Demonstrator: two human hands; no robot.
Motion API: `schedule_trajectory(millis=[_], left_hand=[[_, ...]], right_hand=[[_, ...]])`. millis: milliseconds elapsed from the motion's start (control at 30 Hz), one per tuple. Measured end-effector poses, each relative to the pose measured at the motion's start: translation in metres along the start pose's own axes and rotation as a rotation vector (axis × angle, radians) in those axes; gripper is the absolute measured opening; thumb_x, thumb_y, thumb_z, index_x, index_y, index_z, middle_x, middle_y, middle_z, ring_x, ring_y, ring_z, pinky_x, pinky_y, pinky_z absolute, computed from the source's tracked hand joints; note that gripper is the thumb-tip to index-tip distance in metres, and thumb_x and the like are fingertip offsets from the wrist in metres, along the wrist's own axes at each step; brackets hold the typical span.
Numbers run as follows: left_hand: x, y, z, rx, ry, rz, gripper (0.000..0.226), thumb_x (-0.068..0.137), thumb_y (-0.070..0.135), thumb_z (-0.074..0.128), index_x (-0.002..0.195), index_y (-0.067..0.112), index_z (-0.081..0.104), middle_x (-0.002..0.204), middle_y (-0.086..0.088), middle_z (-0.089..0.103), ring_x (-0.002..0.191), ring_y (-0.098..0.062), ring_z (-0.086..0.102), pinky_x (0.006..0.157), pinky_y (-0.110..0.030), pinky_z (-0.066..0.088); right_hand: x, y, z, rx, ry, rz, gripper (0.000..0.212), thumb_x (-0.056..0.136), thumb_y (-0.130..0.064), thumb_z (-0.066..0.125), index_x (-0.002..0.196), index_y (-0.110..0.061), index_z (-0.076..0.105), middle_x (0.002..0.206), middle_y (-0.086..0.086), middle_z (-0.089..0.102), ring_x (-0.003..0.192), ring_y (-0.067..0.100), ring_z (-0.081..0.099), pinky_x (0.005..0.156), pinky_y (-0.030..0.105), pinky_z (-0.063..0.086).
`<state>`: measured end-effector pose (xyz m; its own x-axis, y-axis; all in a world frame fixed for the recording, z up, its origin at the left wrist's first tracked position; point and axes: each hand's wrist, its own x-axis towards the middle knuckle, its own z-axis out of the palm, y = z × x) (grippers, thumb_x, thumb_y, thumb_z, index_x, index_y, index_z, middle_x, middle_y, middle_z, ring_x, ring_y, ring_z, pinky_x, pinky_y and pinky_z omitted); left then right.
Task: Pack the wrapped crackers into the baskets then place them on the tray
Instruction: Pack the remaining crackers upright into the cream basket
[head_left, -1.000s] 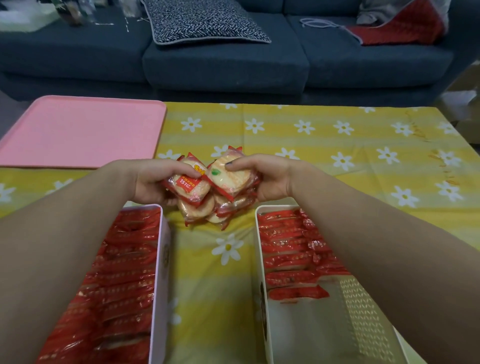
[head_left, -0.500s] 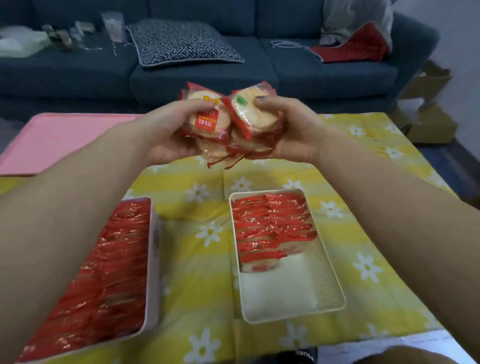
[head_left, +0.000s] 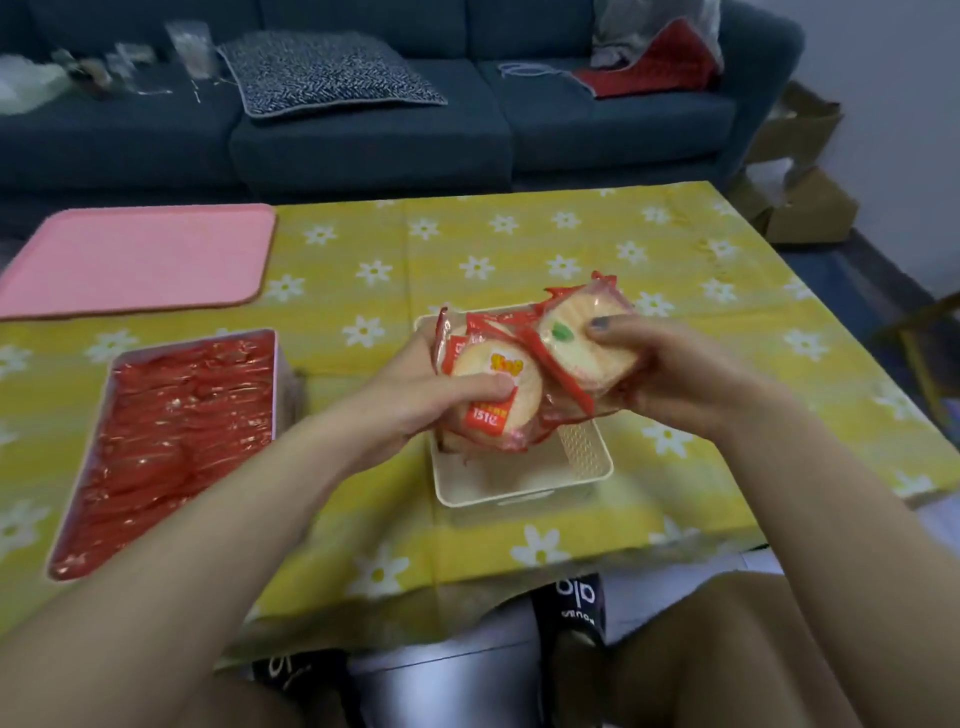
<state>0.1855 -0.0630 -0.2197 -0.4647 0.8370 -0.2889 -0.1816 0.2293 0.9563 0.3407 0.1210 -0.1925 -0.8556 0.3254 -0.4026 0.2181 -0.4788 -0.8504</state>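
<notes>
A bunch of round wrapped crackers (head_left: 524, 379) in red-edged clear wrappers hangs just above the cream basket (head_left: 524, 483). My left hand (head_left: 415, 395) grips the bunch's left side, thumb across the front cracker. My right hand (head_left: 670, 374) grips its right side, thumb on the top cracker. The bunch and my hands hide most of the cream basket's inside; its near end shows bare floor. A pink basket (head_left: 275, 374) at the left is packed full of red-wrapped crackers (head_left: 171, 441). The pink tray (head_left: 135, 260) lies at the table's far left with nothing on it.
The table carries a yellow cloth with white daisies (head_left: 519, 244). A dark blue sofa (head_left: 363, 130) with a patterned cushion stands behind it. Cardboard boxes (head_left: 795, 197) sit on the floor at the right. My knees and black slippers (head_left: 576, 603) show below the near edge.
Both hands lifted the bunch of crackers off the table, raised it, then brought it down and right over the cream basket. The view has pulled back and shifted.
</notes>
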Motion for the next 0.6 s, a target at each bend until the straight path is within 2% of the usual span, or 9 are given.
schedule_trajectory(millis=[67,133,167,233,333,433,500,533,600], left_hand=[[-0.001,-0.013,-0.005,0.142,0.000,0.019,0.074,0.072,0.017,0.091,0.134,0.019,0.051,0.119,-0.003,0.073,0.109,-0.021,0.071,0.083,-0.037,0.061],[0.000,-0.022,-0.010,0.382,-0.011,0.051,0.077,0.063,0.033,0.095,0.126,0.024,0.052,0.115,0.005,0.073,0.106,-0.012,0.071,0.093,-0.038,0.058],[0.001,-0.025,-0.012,0.502,-0.030,0.076,0.069,0.065,0.034,0.095,0.120,0.025,0.053,0.109,0.008,0.073,0.102,-0.007,0.070,0.092,-0.034,0.057],[0.002,-0.029,-0.012,0.724,-0.078,0.143,0.054,0.070,0.033,0.092,0.107,0.027,0.053,0.096,0.010,0.070,0.087,-0.003,0.067,0.079,-0.026,0.054],[0.005,-0.031,-0.011,1.033,-0.144,0.245,0.055,0.069,0.040,0.088,0.104,0.027,0.048,0.087,0.012,0.062,0.077,-0.007,0.059,0.066,-0.030,0.048],[0.011,-0.037,-0.012,1.134,-0.183,0.307,0.057,0.067,0.045,0.084,0.107,0.026,0.048,0.093,0.011,0.058,0.084,-0.012,0.055,0.073,-0.037,0.049],[0.014,-0.039,-0.016,1.152,-0.174,0.338,0.058,0.067,0.048,0.084,0.107,0.023,0.051,0.098,0.008,0.059,0.089,-0.014,0.053,0.079,-0.038,0.047],[0.015,-0.041,-0.018,1.152,-0.171,0.352,0.058,0.067,0.050,0.083,0.107,0.023,0.053,0.099,0.008,0.059,0.091,-0.014,0.052,0.080,-0.038,0.046],[0.016,-0.041,-0.022,1.137,-0.168,0.365,0.056,0.067,0.056,0.076,0.107,0.024,0.055,0.098,0.010,0.059,0.091,-0.013,0.051,0.080,-0.036,0.046]], right_hand=[[-0.001,0.005,-0.002,-0.147,-0.010,-0.017,0.031,0.076,-0.010,0.070,0.106,-0.007,0.066,0.091,0.010,0.073,0.079,0.020,0.072,0.062,0.035,0.060],[0.001,0.010,-0.004,-0.294,0.014,-0.033,0.044,0.078,-0.013,0.073,0.118,-0.004,0.059,0.096,0.014,0.071,0.082,0.024,0.072,0.060,0.034,0.058],[0.002,0.012,-0.004,-0.355,0.057,-0.035,0.051,0.078,-0.013,0.076,0.124,-0.004,0.055,0.101,0.015,0.070,0.083,0.026,0.073,0.060,0.034,0.058],[0.005,0.017,-0.005,-0.464,0.175,-0.027,0.061,0.076,-0.015,0.083,0.126,-0.011,0.048,0.110,0.013,0.068,0.086,0.027,0.075,0.067,0.039,0.061],[0.010,0.021,-0.007,-0.637,0.276,-0.037,0.074,0.058,-0.032,0.090,0.118,-0.022,0.049,0.112,0.004,0.069,0.098,0.022,0.072,0.088,0.048,0.059],[0.017,0.023,-0.004,-0.742,0.303,-0.073,0.093,0.053,-0.033,0.094,0.130,-0.026,0.042,0.112,-0.001,0.065,0.100,0.018,0.069,0.090,0.046,0.058],[0.019,0.021,-0.002,-0.846,0.275,-0.088,0.120,0.046,-0.037,0.094,0.145,-0.039,0.026,0.117,-0.002,0.060,0.101,0.020,0.068,0.089,0.045,0.058],[0.019,0.020,-0.001,-0.895,0.235,-0.083,0.126,0.044,-0.036,0.094,0.146,-0.046,0.019,0.118,-0.002,0.059,0.100,0.021,0.068,0.088,0.045,0.058],[0.017,0.016,0.001,-0.966,0.122,-0.054,0.125,0.053,-0.024,0.094,0.147,-0.051,0.016,0.113,-0.005,0.062,0.093,0.019,0.071,0.082,0.045,0.061]])
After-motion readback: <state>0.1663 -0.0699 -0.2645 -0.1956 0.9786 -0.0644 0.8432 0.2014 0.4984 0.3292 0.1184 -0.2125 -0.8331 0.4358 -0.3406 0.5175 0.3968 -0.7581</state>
